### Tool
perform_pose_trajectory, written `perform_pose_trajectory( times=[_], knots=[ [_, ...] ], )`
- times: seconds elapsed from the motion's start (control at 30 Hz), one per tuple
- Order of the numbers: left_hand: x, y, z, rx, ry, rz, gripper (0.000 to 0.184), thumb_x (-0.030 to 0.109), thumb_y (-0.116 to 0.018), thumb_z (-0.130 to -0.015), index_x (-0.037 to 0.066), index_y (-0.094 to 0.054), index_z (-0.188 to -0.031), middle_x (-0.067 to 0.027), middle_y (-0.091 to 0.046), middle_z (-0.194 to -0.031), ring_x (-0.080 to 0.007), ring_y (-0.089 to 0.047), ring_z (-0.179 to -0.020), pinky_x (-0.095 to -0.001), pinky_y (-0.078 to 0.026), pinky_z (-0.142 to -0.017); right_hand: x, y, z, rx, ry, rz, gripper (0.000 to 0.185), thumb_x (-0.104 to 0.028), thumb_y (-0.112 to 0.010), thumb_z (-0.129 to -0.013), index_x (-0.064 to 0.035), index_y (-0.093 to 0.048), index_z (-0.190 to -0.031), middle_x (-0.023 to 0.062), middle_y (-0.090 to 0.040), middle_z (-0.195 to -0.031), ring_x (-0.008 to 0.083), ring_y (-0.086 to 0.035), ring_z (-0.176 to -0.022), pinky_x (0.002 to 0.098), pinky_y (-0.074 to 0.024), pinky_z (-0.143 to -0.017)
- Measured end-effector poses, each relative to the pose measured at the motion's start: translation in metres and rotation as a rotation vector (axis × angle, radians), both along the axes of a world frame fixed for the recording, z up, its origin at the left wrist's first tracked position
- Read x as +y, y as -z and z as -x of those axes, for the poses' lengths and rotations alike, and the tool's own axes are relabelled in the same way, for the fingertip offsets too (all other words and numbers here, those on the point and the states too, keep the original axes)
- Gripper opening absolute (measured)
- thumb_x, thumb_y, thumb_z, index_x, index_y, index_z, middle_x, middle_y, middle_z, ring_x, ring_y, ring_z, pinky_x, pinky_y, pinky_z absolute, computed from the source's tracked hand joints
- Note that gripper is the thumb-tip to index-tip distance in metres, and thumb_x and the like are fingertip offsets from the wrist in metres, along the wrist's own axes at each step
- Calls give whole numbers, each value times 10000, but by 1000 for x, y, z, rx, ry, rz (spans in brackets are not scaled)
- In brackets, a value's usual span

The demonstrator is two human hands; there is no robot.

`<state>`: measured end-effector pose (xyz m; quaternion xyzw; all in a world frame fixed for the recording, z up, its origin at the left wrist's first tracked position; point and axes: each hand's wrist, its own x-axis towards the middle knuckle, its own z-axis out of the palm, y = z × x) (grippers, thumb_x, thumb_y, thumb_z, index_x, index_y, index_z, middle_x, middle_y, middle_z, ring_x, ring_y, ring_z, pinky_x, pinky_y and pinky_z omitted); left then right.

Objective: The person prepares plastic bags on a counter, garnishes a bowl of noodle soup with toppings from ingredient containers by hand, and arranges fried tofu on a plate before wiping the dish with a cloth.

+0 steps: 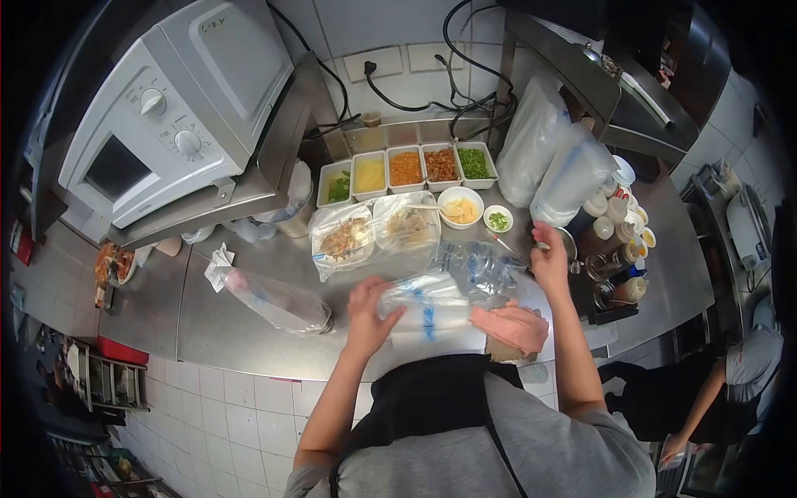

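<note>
My left hand (371, 315) is at the left edge of a clear plastic bag with blue print (427, 305), its thumb and fingers apart. The bag lies flat on a white surface at the counter's front. Beside its right end is a crumpled pink cloth (516, 326). More clear plastic with blue print (480, 267) lies just behind the bag. Farther right, my right hand (548, 256) reaches forward, fingers partly bent, next to a small metal bowl (566, 246); I cannot tell whether it touches the bowl. I see nothing held in that hand.
Several white tubs of toppings (405, 168) line the back. Two plastic-wrapped food containers (375, 232), a bowl with a spoon (461, 207) and a green-onion dish (498, 219) stand before them. Bottles (610, 241) crowd the right. A microwave (166, 116) sits upper left. Another person (722, 382) is right.
</note>
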<state>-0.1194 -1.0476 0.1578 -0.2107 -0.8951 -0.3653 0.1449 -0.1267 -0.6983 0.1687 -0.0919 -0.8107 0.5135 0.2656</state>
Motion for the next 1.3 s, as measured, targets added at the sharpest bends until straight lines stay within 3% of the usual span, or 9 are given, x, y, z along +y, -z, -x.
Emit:
perform_pose_trajectory(
  times=[0.23, 0.43, 0.57, 0.67, 1.0, 1.1, 1.17, 1.23, 1.3],
  knots=[
    [4, 40, -2, -57, 164, 126, 179, 253, -729, -683, 131, -682, -806, -8, -551, -1018, -231, -480, -1013, -370, -316, -872, -96, 10, -39, 9, -717, -529, 261, -143, -678, -712, -63, -624, -955, 98, -547, -950, 233, -535, -910, 342, -405, -796],
    [1, -19, 1, -96, 240, -51, 109, 190, -706, -716, 135, -688, -808, -1, -588, -984, -188, -513, -1001, -353, -308, -872, -103, 0, -29, 191, -408, -376, 281, -213, -673, -741, -30, -620, -948, 109, -552, -901, 274, -550, -846, 376, -426, -732],
    [18, -27, 0, -76, 340, -56, 105, 182, -700, -722, 135, -682, -815, 0, -587, -993, -183, -516, -1017, -369, -302, -890, -58, -7, -29, -132, -548, -284, 210, -167, -645, -758, 3, -612, -877, 146, -572, -786, 296, -564, -616, 395, -445, -566],
    [60, -11, -9, -7, 574, -13, 133, 174, -694, -718, 144, -676, -846, 1, -573, -1027, -189, -509, -1026, -401, -296, -903, -40, -1, -59, -451, -748, -645, 174, -147, -645, -754, -22, -632, -875, 133, -575, -839, 294, -578, -717, 399, -452, -623],
    [137, 33, -7, 91, 747, 266, 154, 247, -678, -697, 139, -661, -805, -18, -530, -997, -209, -460, -1031, -407, -302, -894, -21, 64, -111, -182, -398, -479, 317, -19, -706, -605, -81, -650, -911, 69, -580, -900, 242, -583, -821, 324, -468, -739],
    [101, 26, 4, -42, 721, -6, 134, 225, -694, -704, 128, -654, -788, -28, -550, -986, -221, -476, -1017, -396, -325, -871, -21, 62, -108, -342, -306, -464, 233, -59, -709, -614, -84, -653, -839, 67, -592, -904, 248, -594, -855, 355, -475, -732],
    [62, 40, 21, 17, 319, -160, 142, 204, -710, -697, 123, -662, -804, -30, -566, -988, -227, -498, -994, -399, -345, -851, -22, 44, -102, -429, -347, -474, 206, -54, -697, -624, -77, -636, -819, 72, -592, -905, 249, -598, -843, 358, -477, -727],
    [24, 40, 35, 35, -95, 64, 112, 204, -719, -692, 133, -667, -761, -2, -559, -1011, -224, -492, -1006, -394, -325, -863, -23, 42, -95, -434, -409, -408, 190, -59, -675, -648, -79, -627, -831, 86, -592, -884, 257, -602, -793, 356, -479, -687],
    [-3, 52, 44, -61, -73, 110, 109, 204, -719, -698, 124, -668, -752, -9, -574, -978, -216, -519, -957, -383, -321, -868, -33, 31, -82, -404, -516, -430, 175, -59, -667, -661, -73, -626, -830, 91, -585, -848, 246, -602, -752, 333, -478, -660]
  ],
)
